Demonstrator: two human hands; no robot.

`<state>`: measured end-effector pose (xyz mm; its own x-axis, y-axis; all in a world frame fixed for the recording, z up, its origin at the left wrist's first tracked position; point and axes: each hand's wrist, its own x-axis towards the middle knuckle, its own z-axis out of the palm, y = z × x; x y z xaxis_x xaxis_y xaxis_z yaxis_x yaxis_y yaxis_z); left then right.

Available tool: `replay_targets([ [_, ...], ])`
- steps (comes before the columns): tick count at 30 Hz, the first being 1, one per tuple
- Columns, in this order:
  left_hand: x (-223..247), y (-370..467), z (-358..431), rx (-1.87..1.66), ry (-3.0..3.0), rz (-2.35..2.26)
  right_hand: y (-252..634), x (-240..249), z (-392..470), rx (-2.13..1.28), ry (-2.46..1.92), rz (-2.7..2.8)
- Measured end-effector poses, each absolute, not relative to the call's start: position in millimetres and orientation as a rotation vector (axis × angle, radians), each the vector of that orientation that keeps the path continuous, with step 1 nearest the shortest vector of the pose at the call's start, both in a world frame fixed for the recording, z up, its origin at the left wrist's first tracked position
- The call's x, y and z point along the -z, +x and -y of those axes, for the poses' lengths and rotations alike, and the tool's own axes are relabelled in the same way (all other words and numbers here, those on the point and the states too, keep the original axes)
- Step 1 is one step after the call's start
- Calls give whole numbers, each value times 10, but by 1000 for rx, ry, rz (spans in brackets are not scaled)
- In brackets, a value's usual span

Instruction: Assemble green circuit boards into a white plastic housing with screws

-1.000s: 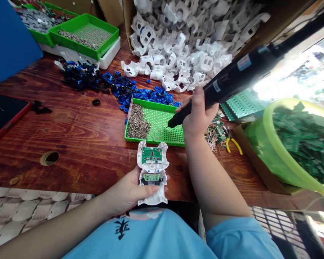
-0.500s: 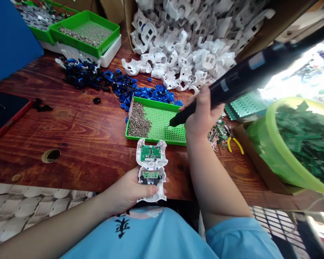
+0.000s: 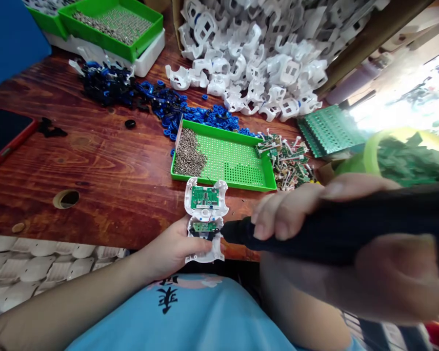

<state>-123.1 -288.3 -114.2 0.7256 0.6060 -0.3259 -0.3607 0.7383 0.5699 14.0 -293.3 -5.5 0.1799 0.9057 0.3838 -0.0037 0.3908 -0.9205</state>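
Note:
My left hand (image 3: 179, 246) grips a white plastic housing (image 3: 216, 251), thumb across its lower half, at the table's front edge. A green circuit board (image 3: 205, 197) sits in the upper half, and a smaller green board shows in the lower one. My right hand (image 3: 314, 219), partly blurred, is wrapped round a black electric screwdriver (image 3: 314, 234) lying nearly level. Its tip is at the right side of the housing's lower half, by a small black part; the bit itself is too small to make out. Just beyond the housing, a green tray (image 3: 241, 183) holds small screws at its left end.
White shells (image 3: 256, 73) are heaped behind blue rings (image 3: 214, 117) and black parts (image 3: 106, 85). Small wired boards (image 3: 290, 161) lie right of the tray. A phone (image 3: 7, 136) is at far left, a second screw tray (image 3: 131, 51) at back left, a yellow-green tub (image 3: 369, 151) at right.
My right hand has brought the screwdriver down from over the green tray to the housing, turning it nearly level. My left hand still holds the housing. The view has shifted slightly.

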Motion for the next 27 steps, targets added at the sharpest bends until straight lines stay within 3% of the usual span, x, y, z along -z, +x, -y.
replay_targets([
  [7, 1195, -1254, 2905, -537, 499, -587, 109, 140, 2847, -827, -913, 1092],
  [15, 1188, -1266, 2902, -531, 542, -588, 479, 163, 2847, -1100, -771, 1499],
  [22, 1175, -1280, 2879, -520, 494, -557, 116, 124, 2886, -782, -973, 1116],
  [27, 1188, -1277, 2888, -516, 499, -590, 87, 93, 2891, -774, -1022, 1148],
])
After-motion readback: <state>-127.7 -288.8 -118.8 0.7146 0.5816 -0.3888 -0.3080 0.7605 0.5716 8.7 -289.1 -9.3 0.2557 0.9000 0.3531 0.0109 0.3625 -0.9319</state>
